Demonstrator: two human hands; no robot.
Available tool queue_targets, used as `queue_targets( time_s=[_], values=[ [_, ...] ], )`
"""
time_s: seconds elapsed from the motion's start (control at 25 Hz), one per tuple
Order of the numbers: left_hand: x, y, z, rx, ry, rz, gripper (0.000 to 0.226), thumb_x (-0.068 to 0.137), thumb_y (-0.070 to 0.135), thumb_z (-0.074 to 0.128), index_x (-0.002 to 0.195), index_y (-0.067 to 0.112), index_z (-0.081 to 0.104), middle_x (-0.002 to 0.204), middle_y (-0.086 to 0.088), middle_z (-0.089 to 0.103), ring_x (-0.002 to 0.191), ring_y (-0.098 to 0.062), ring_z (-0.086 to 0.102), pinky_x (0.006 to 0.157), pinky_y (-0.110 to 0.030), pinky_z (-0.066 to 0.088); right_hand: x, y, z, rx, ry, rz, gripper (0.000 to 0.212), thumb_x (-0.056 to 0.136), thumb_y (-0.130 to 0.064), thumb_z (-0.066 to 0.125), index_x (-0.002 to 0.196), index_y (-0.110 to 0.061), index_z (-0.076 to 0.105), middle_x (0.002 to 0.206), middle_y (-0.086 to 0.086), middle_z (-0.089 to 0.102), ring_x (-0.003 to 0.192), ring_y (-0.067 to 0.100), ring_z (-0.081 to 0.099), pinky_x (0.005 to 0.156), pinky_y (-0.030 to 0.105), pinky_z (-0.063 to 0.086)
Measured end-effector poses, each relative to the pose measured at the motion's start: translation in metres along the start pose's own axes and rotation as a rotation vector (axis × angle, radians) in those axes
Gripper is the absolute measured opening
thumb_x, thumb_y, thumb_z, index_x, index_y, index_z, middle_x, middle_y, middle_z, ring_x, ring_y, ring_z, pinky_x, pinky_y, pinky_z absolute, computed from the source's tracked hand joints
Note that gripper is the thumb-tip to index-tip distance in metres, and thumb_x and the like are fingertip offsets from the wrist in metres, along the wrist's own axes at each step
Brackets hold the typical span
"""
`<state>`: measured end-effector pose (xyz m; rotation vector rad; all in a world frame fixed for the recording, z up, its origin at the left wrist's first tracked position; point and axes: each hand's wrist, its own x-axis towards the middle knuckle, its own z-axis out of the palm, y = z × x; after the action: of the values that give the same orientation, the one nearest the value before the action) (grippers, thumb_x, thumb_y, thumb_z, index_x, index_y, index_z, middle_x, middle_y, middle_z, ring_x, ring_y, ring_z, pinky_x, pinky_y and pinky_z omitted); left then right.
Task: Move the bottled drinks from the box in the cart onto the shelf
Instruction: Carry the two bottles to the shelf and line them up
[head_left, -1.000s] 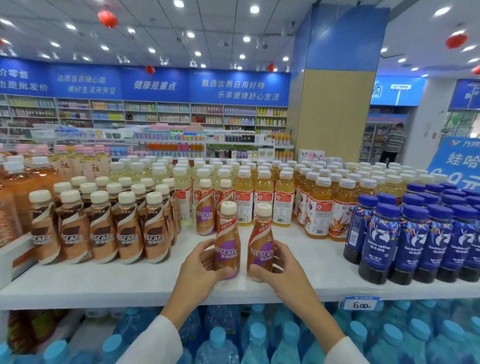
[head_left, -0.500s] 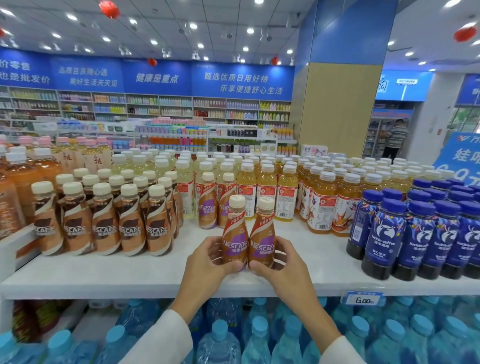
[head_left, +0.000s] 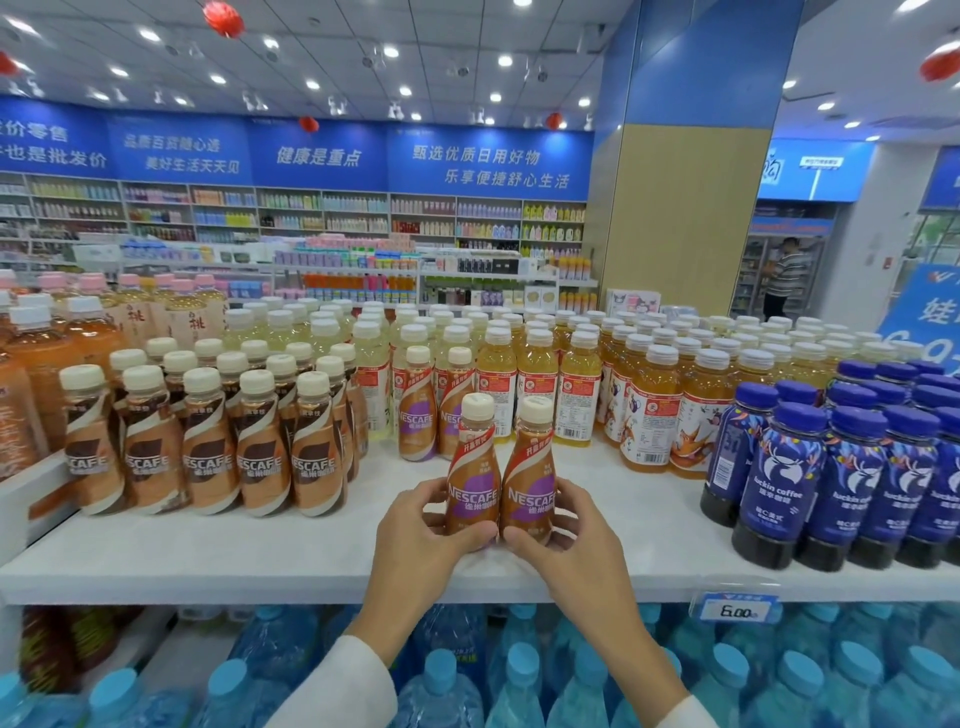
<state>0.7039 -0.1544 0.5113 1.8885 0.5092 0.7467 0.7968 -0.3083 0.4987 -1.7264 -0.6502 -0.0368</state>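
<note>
- The left hand (head_left: 421, 525) has its grip closed round the left bottle (head_left: 470, 467), thumb across the front low down. The right hand (head_left: 561, 530) grips the right bottle (head_left: 530, 467) the same way.
- Both bottles are upright, touching side to side, labels facing out. They are near the front of the shelf (head_left: 260, 551), in the gap between the brown bottles (head_left: 208, 457) and the blue bottles (head_left: 841, 488).
- The fingers hide their bases, so I can't quite say whether they are fully down on the shelf. They look set down, or very nearly.
- A matching pair (head_left: 418, 415) stands further back, roughly in line with them. The step in hand, I'd judge, is to slide these two straight back until they sit just in front of that pair.
- To do it well, keep both bottles low and upright and push from the lower body, not the cap, so neither tips. Keep the labels forward and stop short of knocking the matching pair.
- Let go only once both stand flat, then draw the hands straight back, clear of the neighbouring rows.
</note>
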Motion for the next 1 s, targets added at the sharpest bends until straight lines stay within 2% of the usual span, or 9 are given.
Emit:
queue_targets(
  time_s=[0.12, 0.28, 0.4, 0.52, 0.8, 1.0],
  values=[
    [0.007, 0.002, 0.011, 0.048, 0.034, -0.024, 0.071, 0.074, 0.04, 0.086, 0.136, 0.026, 0.056, 0.124, 0.006, 0.063, 0.1, -0.011, 0.064, 0.077, -0.015, 0.051, 0.007, 0.001, 0.001, -0.023, 0.033, 0.011, 0.055, 0.075, -0.033, 0.087, 0.115, -0.045, 0.052, 0.112, -0.02, 0.065, 0.1, 0.0, 0.065, 0.085, 0.022, 0.057],
    [0.032, 0.01, 0.029, 0.043, 0.016, -0.012, 0.063, 0.079, 0.033, 0.084, 0.136, 0.023, 0.058, 0.126, 0.006, 0.066, 0.109, -0.012, 0.064, 0.094, -0.03, 0.054, 0.036, 0.004, -0.001, -0.047, 0.025, 0.046, 0.056, 0.076, -0.03, 0.087, 0.119, -0.036, 0.051, 0.114, -0.016, 0.064, 0.102, 0.003, 0.064, 0.084, 0.02, 0.053],
    [0.054, 0.016, 0.051, -0.025, 0.044, -0.033, 0.057, 0.08, 0.024, 0.084, 0.13, 0.02, 0.058, 0.124, 0.004, 0.068, 0.113, -0.017, 0.065, 0.1, -0.036, 0.054, 0.066, 0.007, -0.005, -0.05, 0.031, 0.074, 0.057, 0.079, -0.026, 0.085, 0.123, -0.031, 0.05, 0.118, -0.011, 0.063, 0.104, 0.008, 0.062, 0.085, 0.021, 0.049],
    [0.077, 0.015, 0.074, -0.049, 0.108, -0.115, 0.055, 0.08, 0.025, 0.084, 0.125, 0.018, 0.052, 0.125, -0.001, 0.065, 0.115, -0.022, 0.064, 0.098, -0.036, 0.054, 0.092, 0.013, -0.008, -0.03, 0.035, 0.113, 0.062, 0.079, -0.023, 0.086, 0.13, -0.024, 0.051, 0.122, -0.007, 0.063, 0.108, 0.013, 0.062, 0.088, 0.026, 0.05],
    [0.109, 0.011, 0.103, -0.03, 0.246, -0.165, 0.053, 0.082, 0.026, 0.082, 0.126, 0.014, 0.056, 0.129, -0.006, 0.062, 0.116, -0.027, 0.061, 0.096, -0.039, 0.053, 0.133, 0.029, -0.003, -0.021, 0.042, 0.123, 0.056, 0.077, -0.022, 0.086, 0.118, -0.03, 0.05, 0.122, -0.004, 0.066, 0.104, 0.012, 0.064, 0.081, 0.022, 0.049],
    [0.116, 0.013, 0.109, 0.052, 0.304, -0.169, 0.047, 0.085, 0.028, 0.078, 0.122, 0.011, 0.054, 0.124, -0.009, 0.063, 0.113, -0.029, 0.062, 0.094, -0.04, 0.054, 0.147, 0.042, 0.006, -0.051, 0.062, 0.136, 0.064, 0.076, -0.028, 0.086, 0.129, -0.026, 0.05, 0.126, -0.005, 0.065, 0.105, 0.011, 0.062, 0.088, 0.027, 0.053]
  ],
)
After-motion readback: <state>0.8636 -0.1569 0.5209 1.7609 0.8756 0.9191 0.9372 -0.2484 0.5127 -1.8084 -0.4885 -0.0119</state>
